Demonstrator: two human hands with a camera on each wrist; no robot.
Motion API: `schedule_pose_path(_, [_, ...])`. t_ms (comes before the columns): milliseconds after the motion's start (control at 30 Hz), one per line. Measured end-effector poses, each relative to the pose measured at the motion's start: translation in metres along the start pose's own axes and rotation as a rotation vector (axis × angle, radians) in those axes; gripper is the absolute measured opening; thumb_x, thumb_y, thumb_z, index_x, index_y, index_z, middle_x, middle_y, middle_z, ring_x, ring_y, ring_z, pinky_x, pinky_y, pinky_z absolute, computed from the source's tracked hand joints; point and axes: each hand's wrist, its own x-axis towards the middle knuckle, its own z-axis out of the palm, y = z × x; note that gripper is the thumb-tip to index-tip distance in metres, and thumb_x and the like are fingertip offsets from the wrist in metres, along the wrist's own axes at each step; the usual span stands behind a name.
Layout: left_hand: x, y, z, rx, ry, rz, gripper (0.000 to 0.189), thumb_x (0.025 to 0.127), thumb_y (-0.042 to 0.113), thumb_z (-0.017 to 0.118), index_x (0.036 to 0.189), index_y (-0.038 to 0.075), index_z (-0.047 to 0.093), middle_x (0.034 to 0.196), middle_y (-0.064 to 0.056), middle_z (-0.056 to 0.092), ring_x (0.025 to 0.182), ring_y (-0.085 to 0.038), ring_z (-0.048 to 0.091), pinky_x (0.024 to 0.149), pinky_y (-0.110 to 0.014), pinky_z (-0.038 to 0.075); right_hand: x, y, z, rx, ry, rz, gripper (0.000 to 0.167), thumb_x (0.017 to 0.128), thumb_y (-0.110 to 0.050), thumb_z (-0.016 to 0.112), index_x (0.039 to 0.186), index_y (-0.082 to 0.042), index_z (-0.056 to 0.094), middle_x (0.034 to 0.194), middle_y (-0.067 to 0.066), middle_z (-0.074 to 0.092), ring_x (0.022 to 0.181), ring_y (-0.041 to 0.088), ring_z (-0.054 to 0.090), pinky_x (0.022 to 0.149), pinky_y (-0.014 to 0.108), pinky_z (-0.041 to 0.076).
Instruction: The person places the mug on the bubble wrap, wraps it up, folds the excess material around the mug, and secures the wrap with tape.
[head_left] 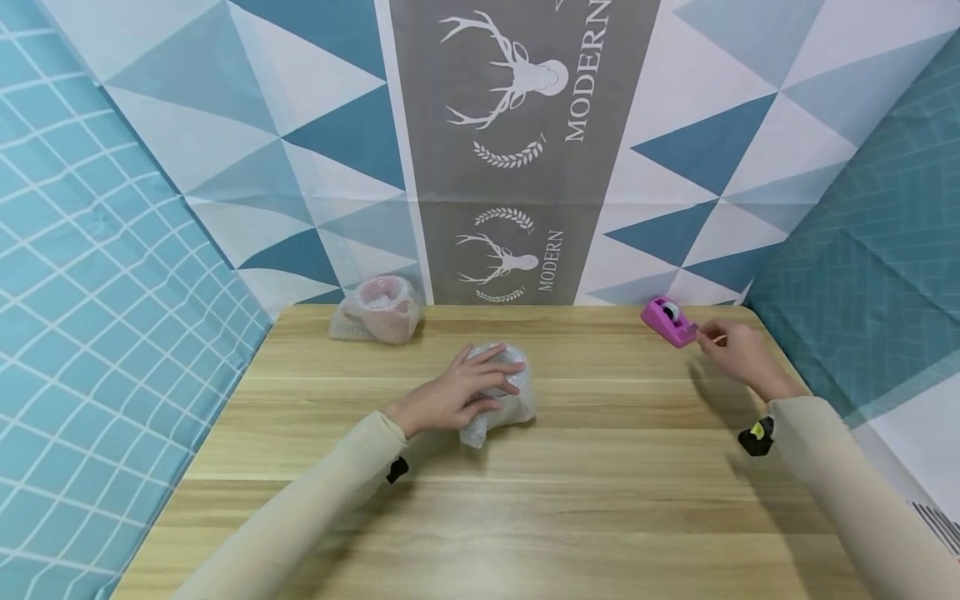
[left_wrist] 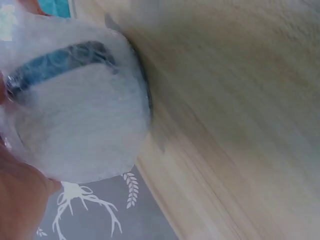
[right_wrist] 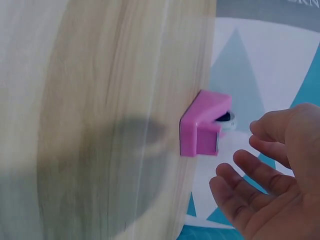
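My left hand (head_left: 457,392) lies over a bubble-wrapped bundle (head_left: 513,404) at mid-table, fingers spread and bent around it. In the left wrist view, the wrapped bundle (left_wrist: 85,120) looks pale and rounded, with a dark blue band under the wrap; what it is inside cannot be made out. At the back right stands a pink tape dispenser (head_left: 667,322) with a small roll in it. Beside its cutting end is my right hand (head_left: 738,354), thumb and forefinger pinched together. In the right wrist view, a faint clear strip of tape seems to run from the dispenser (right_wrist: 192,132) to those fingertips.
Another bubble-wrapped item (head_left: 386,310), pinkish and round with an open top, sits at the table's back left. The wooden table (head_left: 540,517) ends against a patterned wall (head_left: 510,167) behind, and tiled-pattern sheets flank both sides.
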Motion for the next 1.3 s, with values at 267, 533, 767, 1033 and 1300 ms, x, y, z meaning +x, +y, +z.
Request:
schedule_pose_path(267, [-0.003,0.000,-0.007,0.037,0.013,-0.003,0.053,0.096,0.012,0.070,0.147,0.018,0.057,0.133,0.013,0.070,0.155,-0.031,0.032,0.126,-0.067,0.015,0.002,0.000,-0.013,-0.020,-0.019,0.043,0.047,0.106,-0.029,0.054,0.127,0.013,0.059,0.120,0.037,0.063,0.105,0.053,0.065,0.078,0.057,0.060])
schedule_pose_path(533, [-0.006,0.001,-0.015,0.079,-0.021,-0.018,0.067,0.092,-0.005,0.067,0.153,0.016,0.049,0.119,0.013,0.075,0.151,-0.032,0.038,0.127,-0.061,0.020,0.011,-0.003,-0.016,-0.023,-0.021,0.044,0.046,0.104,-0.023,0.058,0.128,0.015,0.058,0.120,0.039,0.059,0.105,0.054,0.063,0.081,0.061,0.058])
schedule_pose_path(767, [-0.009,0.002,-0.018,0.128,-0.008,-0.030,0.071,0.089,-0.012,0.065,0.151,0.019,0.052,0.115,0.017,0.075,0.146,-0.029,0.045,0.121,-0.057,0.029,0.023,-0.004,-0.019,-0.065,-0.099,0.043,0.043,0.103,-0.018,0.060,0.127,0.017,0.059,0.119,0.040,0.061,0.106,0.052,0.060,0.085,0.062,0.055])
schedule_pose_path(1033, [-0.010,0.002,-0.017,0.131,-0.017,-0.037,0.071,0.089,-0.012,0.065,0.151,0.019,0.052,0.115,0.018,0.075,0.137,-0.022,0.053,0.120,-0.056,0.031,0.037,0.002,-0.017,-0.107,-0.194,0.071,0.044,0.104,-0.020,0.055,0.131,0.015,0.057,0.127,0.039,0.060,0.113,0.052,0.059,0.090,0.063,0.054])
schedule_pose_path(1300, [-0.008,0.003,-0.017,0.138,-0.019,-0.038,0.071,0.090,-0.009,0.067,0.152,0.021,0.051,0.116,0.020,0.074,0.133,-0.018,0.057,0.120,-0.056,0.032,0.053,0.006,-0.008,-0.117,-0.240,0.084,0.043,0.104,-0.017,0.054,0.130,0.018,0.056,0.130,0.041,0.057,0.113,0.053,0.057,0.097,0.069,0.050])
